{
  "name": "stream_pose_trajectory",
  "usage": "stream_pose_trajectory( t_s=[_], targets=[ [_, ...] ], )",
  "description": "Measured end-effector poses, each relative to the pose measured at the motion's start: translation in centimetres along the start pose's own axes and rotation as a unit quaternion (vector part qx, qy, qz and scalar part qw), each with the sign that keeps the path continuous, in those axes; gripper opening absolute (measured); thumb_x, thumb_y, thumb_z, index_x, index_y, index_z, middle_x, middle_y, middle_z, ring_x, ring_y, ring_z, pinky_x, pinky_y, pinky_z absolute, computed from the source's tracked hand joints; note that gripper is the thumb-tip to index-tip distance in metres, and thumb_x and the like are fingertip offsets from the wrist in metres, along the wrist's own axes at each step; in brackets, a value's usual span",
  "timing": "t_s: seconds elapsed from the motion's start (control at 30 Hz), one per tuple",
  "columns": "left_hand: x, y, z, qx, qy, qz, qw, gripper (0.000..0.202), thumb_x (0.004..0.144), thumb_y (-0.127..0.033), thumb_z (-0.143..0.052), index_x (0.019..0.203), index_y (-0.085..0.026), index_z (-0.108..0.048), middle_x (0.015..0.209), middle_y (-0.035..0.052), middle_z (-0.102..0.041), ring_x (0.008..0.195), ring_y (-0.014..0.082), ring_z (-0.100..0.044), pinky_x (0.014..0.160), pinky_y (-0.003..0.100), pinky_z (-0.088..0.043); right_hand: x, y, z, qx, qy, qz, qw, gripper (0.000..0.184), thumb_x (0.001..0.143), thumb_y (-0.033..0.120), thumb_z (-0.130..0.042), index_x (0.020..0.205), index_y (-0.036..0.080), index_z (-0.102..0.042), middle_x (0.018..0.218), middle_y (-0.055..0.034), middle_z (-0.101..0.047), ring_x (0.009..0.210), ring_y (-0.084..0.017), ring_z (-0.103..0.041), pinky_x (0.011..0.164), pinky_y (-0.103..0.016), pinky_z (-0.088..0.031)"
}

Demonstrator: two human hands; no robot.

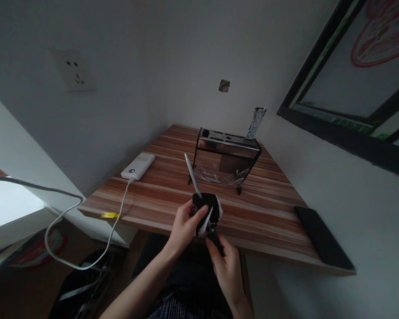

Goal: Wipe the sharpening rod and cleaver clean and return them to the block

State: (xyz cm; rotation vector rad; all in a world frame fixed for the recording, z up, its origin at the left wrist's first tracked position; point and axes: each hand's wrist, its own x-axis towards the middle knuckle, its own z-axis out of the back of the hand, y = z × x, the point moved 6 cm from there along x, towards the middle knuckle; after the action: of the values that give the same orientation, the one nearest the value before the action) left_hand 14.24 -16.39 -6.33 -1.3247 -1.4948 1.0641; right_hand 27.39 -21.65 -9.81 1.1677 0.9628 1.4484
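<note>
My left hand pinches a crumpled black wrapper with white torn edges, its thumb lying across the front. Out of the wrapper's top sticks a slim silver shaft, pointing up and slightly left. Below the wrapper, my right hand grips a black handle in line with that shaft. They look like one tool, whose exact kind I cannot tell; the wrapper hides its middle. Both hands are closed, just over the table's front edge. Beyond them stands a black-framed knife rack with slots on top.
A plastic-wrapped handle rises from the rack's right end. On the wooden table, a white power bank with a cable lies left, a flat black object right. Walls bound the table; a yellow tag marks its front edge.
</note>
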Motion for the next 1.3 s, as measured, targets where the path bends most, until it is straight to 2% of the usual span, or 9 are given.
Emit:
stream_pose_trajectory(
  t_s=[0.07,0.17,0.33,0.47,0.7,0.83,0.97,1.1,1.3],
  targets=[
    [0.3,-0.2,0.6,-0.006,-0.018,-0.007,1.000,0.030,0.072,-0.042,-0.072,0.080,-0.013,-0.068,0.068,0.0005,-0.064,0.058,0.0113,-0.055,0.056,0.020,-0.043,-0.1,-0.3,-0.1,-0.002,0.001,-0.002,1.000,0.030,0.087,0.040,-0.058,0.098,0.016,-0.071,0.093,-0.0089,-0.074,0.092,-0.025,-0.069,0.081,-0.028,-0.053],
    [1.0,-0.3,1.6,-0.012,-0.046,-0.014,0.999,0.032,0.070,-0.044,-0.074,0.077,-0.013,-0.068,0.065,-0.0002,-0.063,0.056,0.0108,-0.054,0.053,0.019,-0.042,-0.4,-0.7,-0.2,-0.007,0.014,-0.003,1.000,0.030,0.088,0.039,-0.057,0.101,0.016,-0.071,0.100,-0.0095,-0.074,0.099,-0.025,-0.068,0.086,-0.029,-0.052],
    [2.2,-0.5,3.2,-0.042,-0.072,-0.035,0.996,0.033,0.069,-0.045,-0.075,0.074,-0.013,-0.067,0.060,-0.0022,-0.061,0.050,0.0083,-0.050,0.047,0.018,-0.038,-0.6,-0.8,-0.7,-0.016,0.040,0.000,0.999,0.032,0.090,0.040,-0.055,0.101,0.015,-0.072,0.100,-0.0098,-0.074,0.098,-0.024,-0.069,0.083,-0.025,-0.052],
    [3.3,-1.3,4.3,-0.054,-0.089,-0.067,0.992,0.032,0.069,-0.043,-0.076,0.076,-0.012,-0.068,0.064,-0.0007,-0.063,0.054,0.0093,-0.055,0.052,0.018,-0.043,-0.8,-0.7,-0.9,-0.021,0.045,0.008,0.999,0.031,0.090,0.040,-0.056,0.101,0.016,-0.072,0.098,-0.0098,-0.075,0.093,-0.023,-0.070,0.081,-0.023,-0.052],
    [5.2,-3.0,5.9,-0.091,-0.121,-0.086,0.985,0.035,0.064,-0.043,-0.079,0.075,-0.012,-0.067,0.062,-0.0013,-0.064,0.053,0.0100,-0.056,0.052,0.020,-0.044,-1.2,-0.9,-0.7,-0.025,0.052,0.014,0.998,0.030,0.090,0.039,-0.057,0.104,0.017,-0.072,0.099,-0.0104,-0.075,0.091,-0.023,-0.071,0.082,-0.025,-0.053],
    [5.8,-3.8,6.3,-0.109,-0.140,-0.091,0.980,0.037,0.060,-0.043,-0.081,0.074,-0.012,-0.067,0.062,-0.0011,-0.065,0.055,0.0114,-0.059,0.055,0.021,-0.046,-1.6,-1.3,-0.6,-0.025,0.059,0.008,0.998,0.032,0.090,0.037,-0.057,0.110,0.017,-0.070,0.102,-0.0109,-0.075,0.093,-0.024,-0.071,0.083,-0.029,-0.054],
    [6.0,-4.3,6.2,-0.127,-0.146,-0.093,0.977,0.038,0.057,-0.043,-0.082,0.072,-0.012,-0.066,0.062,-0.0009,-0.066,0.058,0.0132,-0.062,0.060,0.024,-0.050,-1.9,-1.9,-0.3,-0.032,0.040,-0.007,0.999,0.031,0.088,0.039,-0.059,0.107,0.017,-0.072,0.101,-0.0109,-0.075,0.094,-0.026,-0.070,0.081,-0.030,-0.055],
    [6.0,-4.6,6.4,-0.140,-0.162,-0.104,0.971,0.039,0.055,-0.043,-0.083,0.073,-0.013,-0.065,0.062,-0.0023,-0.066,0.055,0.0131,-0.062,0.059,0.025,-0.051,-2.0,-1.8,-0.4,-0.029,0.049,-0.008,0.998,0.032,0.089,0.041,-0.058,0.104,0.018,-0.073,0.099,-0.0110,-0.075,0.091,-0.026,-0.072,0.082,-0.030,-0.055],
    [5.9,-4.3,6.1,-0.142,-0.153,-0.088,0.974,0.040,0.054,-0.044,-0.083,0.073,-0.013,-0.066,0.061,-0.0021,-0.066,0.055,0.0129,-0.061,0.057,0.024,-0.050,-2.3,-2.4,-0.3,-0.038,0.034,-0.017,0.999,0.032,0.088,0.042,-0.059,0.102,0.018,-0.074,0.099,-0.0110,-0.075,0.092,-0.026,-0.072,0.081,-0.029,-0.056]
  ],
)
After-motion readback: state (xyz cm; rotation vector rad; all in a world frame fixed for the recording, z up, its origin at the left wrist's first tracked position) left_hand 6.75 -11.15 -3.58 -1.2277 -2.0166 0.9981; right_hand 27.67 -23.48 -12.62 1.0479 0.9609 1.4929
